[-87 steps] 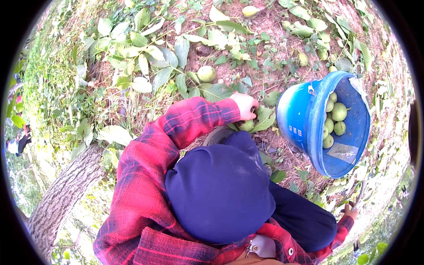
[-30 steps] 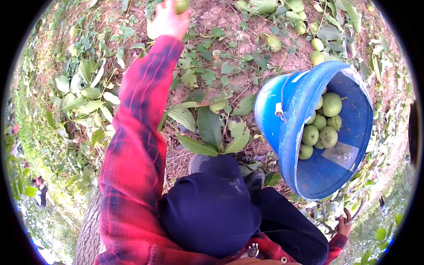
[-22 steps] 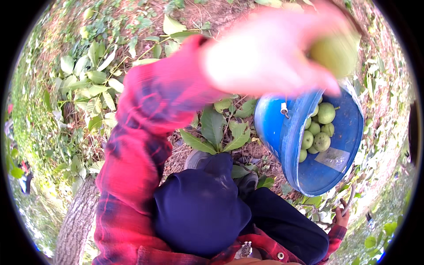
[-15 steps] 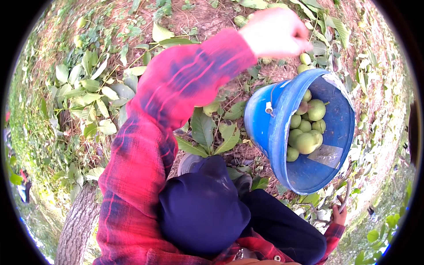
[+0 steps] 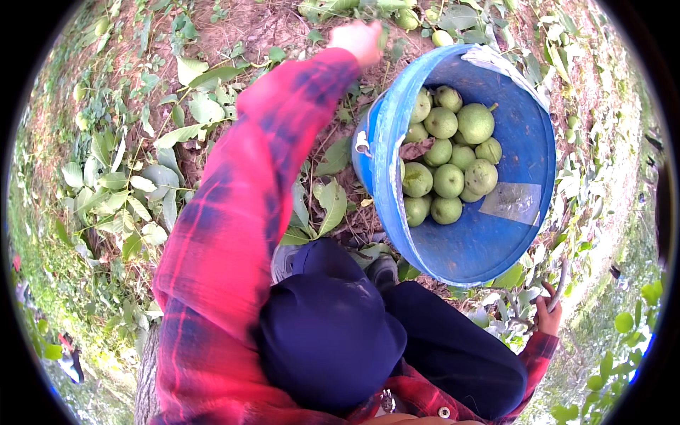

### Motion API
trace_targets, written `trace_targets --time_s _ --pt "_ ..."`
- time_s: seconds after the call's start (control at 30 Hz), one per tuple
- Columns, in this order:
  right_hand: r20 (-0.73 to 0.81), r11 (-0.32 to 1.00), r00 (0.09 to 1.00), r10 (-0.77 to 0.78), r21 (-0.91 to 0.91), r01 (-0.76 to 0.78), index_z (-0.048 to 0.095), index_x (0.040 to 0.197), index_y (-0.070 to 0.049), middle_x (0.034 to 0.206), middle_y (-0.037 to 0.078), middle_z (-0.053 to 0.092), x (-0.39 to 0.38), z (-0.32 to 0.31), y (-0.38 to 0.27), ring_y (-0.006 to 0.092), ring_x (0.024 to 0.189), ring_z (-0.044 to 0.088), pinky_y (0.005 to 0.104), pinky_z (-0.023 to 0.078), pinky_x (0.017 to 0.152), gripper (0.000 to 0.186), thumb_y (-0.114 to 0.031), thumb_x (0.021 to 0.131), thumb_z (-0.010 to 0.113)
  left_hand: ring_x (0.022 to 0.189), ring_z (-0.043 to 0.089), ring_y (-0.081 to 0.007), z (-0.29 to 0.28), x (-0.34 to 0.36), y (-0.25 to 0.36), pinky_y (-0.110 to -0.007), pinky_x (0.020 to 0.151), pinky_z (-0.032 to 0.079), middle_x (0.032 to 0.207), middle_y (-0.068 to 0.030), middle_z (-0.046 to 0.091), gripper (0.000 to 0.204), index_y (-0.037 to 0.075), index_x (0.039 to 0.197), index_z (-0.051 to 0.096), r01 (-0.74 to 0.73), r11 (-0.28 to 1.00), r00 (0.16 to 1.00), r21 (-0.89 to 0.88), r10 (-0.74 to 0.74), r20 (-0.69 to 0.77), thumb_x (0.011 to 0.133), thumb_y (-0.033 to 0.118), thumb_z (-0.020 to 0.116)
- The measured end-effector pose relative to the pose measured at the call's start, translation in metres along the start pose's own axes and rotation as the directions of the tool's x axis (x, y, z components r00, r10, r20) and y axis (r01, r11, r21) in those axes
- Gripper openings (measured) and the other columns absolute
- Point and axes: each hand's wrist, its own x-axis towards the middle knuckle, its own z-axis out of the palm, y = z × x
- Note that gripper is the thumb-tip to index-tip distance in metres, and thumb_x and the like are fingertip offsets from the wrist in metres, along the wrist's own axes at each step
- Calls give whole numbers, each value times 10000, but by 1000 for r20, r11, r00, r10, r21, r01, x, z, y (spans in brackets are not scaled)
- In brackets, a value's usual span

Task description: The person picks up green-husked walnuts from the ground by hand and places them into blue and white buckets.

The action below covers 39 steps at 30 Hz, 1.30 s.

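Note:
A blue bucket (image 5: 464, 273) leans toward me in front of my knees, with several green walnuts (image 5: 448, 180) and a dry brown leaf (image 5: 416, 148) inside. My left hand (image 5: 360, 42) stretches past the bucket's far left side, low over the ground, beside fallen leaves and a green walnut (image 5: 406, 19). Motion smears its fingers, and whether anything is in them is unclear. Beyond the bucket's rim lies another walnut (image 5: 443, 38). At the lower right, my right hand (image 5: 547, 313) is closed around a grey stick (image 5: 562, 278).
Leafy cut twigs (image 5: 117, 184) cover the ground on the left. A tree trunk (image 5: 147, 375) rises at the lower left. My bent knee (image 5: 333, 333) and shoes are close to the bucket. More walnuts lie scattered among leaves at the far side and right.
My left hand has moved left, away from above the bucket's far side. The bucket's opening now faces me more, showing more walnuts inside. My right hand stays on the stick.

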Motion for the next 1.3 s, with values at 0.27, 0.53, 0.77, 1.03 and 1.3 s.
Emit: trace_targets --time_s 0.27,0.53,0.77,1.03,1.3 --pt "-20 1000 1000 -11 -18 11 463 1067 -24 615 -32 470 8 11 -43 22 472 349 159 264 420 370 -108 720 558 734 565 -205 -174 -75 44 -310 626 449 805 -108 588 318 56 850 585 -357 353 727 -865 686 -21 615 269 619" --pt "-32 992 992 -119 -36 118 470 1058 -35 599 -31 459 5 10 -66 22 463 338 163 251 418 354 -90 719 557 701 569 -218 -138 -93 132 -312 608 452 720 -102 583 205 62 801 599 -677 720 380 -154 521 764 624 158 562" --pt "-54 993 994 -96 59 99 469 1068 -46 609 -42 468 -27 15 -37 23 479 348 164 271 433 369 -104 717 570 713 575 -227 -69 -91 166 -310 615 454 731 -112 589 231 46 779 608 -805 591 389 50 462 797 559 115 624" --pt "-363 981 930 65 195 7 520 1008 -60 570 -43 454 -70 10 1 32 480 375 176 298 445 288 -91 724 556 710 580 -239 -60 -69 169 -320 610 454 728 -113 597 248 42 732 624 -898 396 306 190 254 918 492 62 681" --pt "-916 847 388 -99 -283 -450 576 829 -125 661 108 585 -89 -27 61 229 561 568 326 447 562 156 -101 717 469 612 555 -280 -80 -70 157 -360 569 444 644 -123 571 86 60 629 583 -727 685 678 38 709 191 563 86 533"
